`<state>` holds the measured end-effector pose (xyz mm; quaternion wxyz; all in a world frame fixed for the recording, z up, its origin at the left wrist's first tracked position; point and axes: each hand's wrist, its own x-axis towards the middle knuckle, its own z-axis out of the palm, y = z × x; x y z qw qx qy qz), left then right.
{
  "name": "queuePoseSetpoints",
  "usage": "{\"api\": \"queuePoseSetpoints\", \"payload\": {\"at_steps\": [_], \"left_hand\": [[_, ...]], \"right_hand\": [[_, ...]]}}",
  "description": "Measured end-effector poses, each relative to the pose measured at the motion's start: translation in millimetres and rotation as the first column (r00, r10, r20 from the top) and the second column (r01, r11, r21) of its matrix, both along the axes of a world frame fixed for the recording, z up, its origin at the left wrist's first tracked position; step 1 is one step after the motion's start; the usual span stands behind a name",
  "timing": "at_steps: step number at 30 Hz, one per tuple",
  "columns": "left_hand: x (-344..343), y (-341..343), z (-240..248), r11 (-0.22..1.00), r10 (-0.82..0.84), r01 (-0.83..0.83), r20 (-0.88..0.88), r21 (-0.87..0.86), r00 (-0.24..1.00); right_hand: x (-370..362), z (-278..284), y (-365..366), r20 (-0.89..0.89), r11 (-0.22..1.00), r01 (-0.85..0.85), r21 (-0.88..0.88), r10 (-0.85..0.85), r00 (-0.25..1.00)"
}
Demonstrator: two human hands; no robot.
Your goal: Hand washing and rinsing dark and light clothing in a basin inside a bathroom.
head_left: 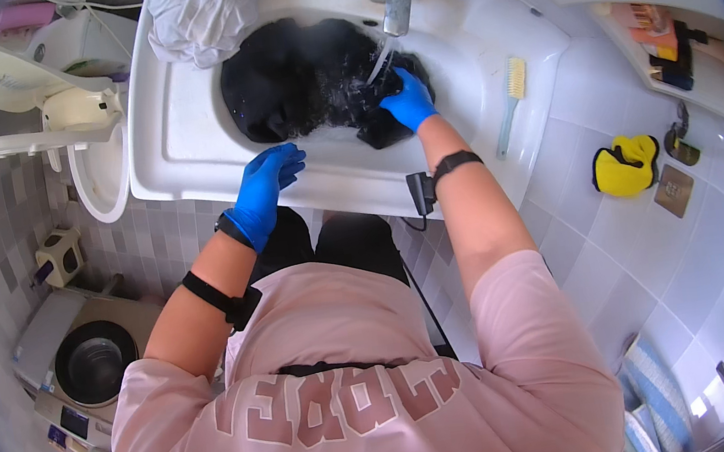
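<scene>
A soaked black cloth (pixel 281 80) fills much of the white washbasin (pixel 185 149); its exact kind cannot be made out. From the tap (pixel 398 8) a stream of water runs onto its right part. My right hand (pixel 409 103), in a blue glove, grips the cloth's right end beside that stream, with some fingertips hidden in the folds. Over the basin's front rim is my left hand (pixel 264 189), also blue-gloved, its fingers stretched out and holding nothing. It stays apart from the cloth.
A crumpled white cloth (pixel 207 12) lies on the basin's back left corner. On the right ledge rests a brush (pixel 511 103) with a pale handle. A toilet (pixel 99 166) stands left, a washing machine (pixel 94 361) lower left. A yellow and black cloth (pixel 626 166) hangs on the tiled wall.
</scene>
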<state>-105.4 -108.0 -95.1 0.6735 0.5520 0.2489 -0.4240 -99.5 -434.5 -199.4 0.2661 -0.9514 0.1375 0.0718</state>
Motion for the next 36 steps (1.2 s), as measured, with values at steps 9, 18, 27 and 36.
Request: {"api": "queuePoseSetpoints", "payload": {"at_steps": [9,18,27,36], "left_hand": [[12,-11,20,0.997,-0.012,0.017,0.066,-0.071,0.998],[11,-1,15,0.999,-0.046,0.045,0.080,0.005,0.996],[10,5,-5,1.000,0.026,-0.026,0.038,-0.017,0.999],[37,31,9,0.999,-0.041,0.038,0.089,0.039,0.995]], "right_hand": [[-56,89,-12,-0.232,0.968,0.239,-0.074,-0.250,0.940],[-1,54,41,-0.647,0.957,-0.122,-0.263,-0.081,0.758],[12,-5,6,-0.242,0.998,0.053,-0.036,-0.060,0.968],[-55,74,2,-0.001,0.905,0.190,0.381,-0.205,0.979]]}}
